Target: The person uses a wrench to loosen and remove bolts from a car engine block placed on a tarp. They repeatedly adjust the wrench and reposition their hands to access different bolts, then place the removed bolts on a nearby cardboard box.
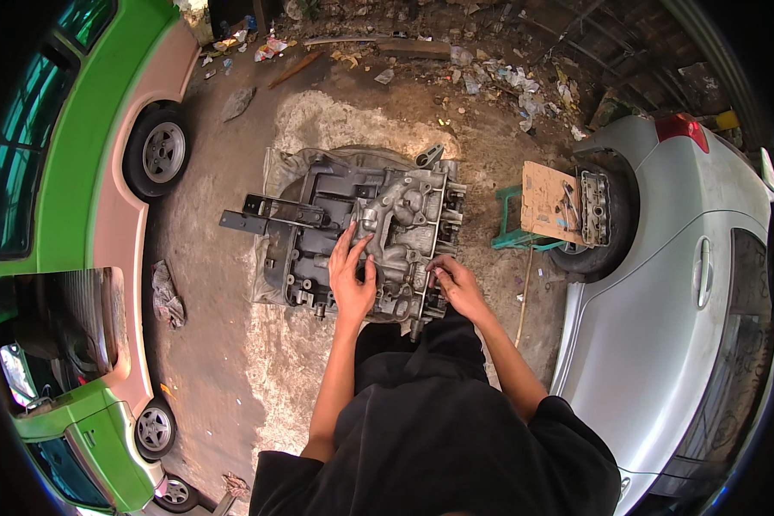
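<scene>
A greasy metal engine block (327, 181) lies on a dirty sheet in front of me, with a black bracket (241, 220) sticking out to the left. A pale cast manifold (404, 236) sits on its right half. My left hand (353, 271) rests against the manifold, fingers extended and apart. My right hand (451, 284) is at the engine's right edge, thumb and finger closed at a row of fittings; what lies between them is too small to make out.
A green van (107, 77) stands left, a crumpled rag (168, 292) near it. A silver car (628, 361) is right, beside a green stool (509, 232) bearing cardboard (542, 198), tools and a metal part (595, 206). Scattered litter (516, 82) lines the back.
</scene>
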### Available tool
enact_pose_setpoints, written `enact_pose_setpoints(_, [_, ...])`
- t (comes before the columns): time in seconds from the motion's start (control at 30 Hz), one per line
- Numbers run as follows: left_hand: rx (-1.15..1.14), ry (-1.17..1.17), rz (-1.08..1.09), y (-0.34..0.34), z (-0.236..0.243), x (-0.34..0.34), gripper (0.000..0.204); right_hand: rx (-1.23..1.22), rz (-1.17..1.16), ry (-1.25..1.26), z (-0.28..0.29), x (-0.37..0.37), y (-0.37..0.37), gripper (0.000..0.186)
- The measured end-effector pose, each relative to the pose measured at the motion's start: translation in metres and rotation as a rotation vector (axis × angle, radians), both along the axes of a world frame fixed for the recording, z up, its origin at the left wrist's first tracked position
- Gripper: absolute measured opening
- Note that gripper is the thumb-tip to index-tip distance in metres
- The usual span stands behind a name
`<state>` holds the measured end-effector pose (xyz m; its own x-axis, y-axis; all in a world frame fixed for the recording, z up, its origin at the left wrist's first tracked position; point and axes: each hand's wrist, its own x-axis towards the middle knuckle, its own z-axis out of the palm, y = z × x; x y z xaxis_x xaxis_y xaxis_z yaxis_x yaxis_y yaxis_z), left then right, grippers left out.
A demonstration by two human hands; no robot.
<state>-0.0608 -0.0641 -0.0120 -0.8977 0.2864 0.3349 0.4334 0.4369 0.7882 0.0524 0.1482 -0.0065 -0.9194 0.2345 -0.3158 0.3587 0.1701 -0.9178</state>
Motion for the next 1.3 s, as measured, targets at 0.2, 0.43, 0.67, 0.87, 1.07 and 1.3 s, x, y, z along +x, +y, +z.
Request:
enact_pose_setpoints(0.2, [0.014, -0.003, -0.003, 0.000, -0.001, 0.000, 0.034, -0.027, 0.137, -0.169, 0.020, -0.009, 0.017, 0.022])
enact_pose_setpoints(0.43, [0.001, -0.005, -0.005, 0.000, -0.001, 0.000, 0.033, 0.067, 0.680, -0.389, 0.007, -0.057, 0.048, 0.043])
enact_pose_setpoints(0.67, [0.002, 0.016, 0.010, 0.000, -0.003, 0.000, 0.032, -0.106, 0.552, -0.413, -0.018, -0.068, 0.034, 0.048])
enact_pose_setpoints(0.87, [0.010, -0.007, 0.025, 0.002, -0.003, 0.002, 0.030, -0.207, 0.350, -0.380, -0.016, -0.057, 0.021, 0.042])
enact_pose_setpoints(1.07, [0.002, 0.015, 0.044, 0.005, 0.001, 0.002, 0.028, -0.080, 0.063, -0.295, -0.019, -0.036, -0.013, 0.043])
enact_pose_setpoints(1.3, [0.000, 0.005, 0.082, 0.009, 0.001, 0.002, 0.026, 0.132, -0.084, -0.233, -0.035, -0.026, -0.037, 0.046])
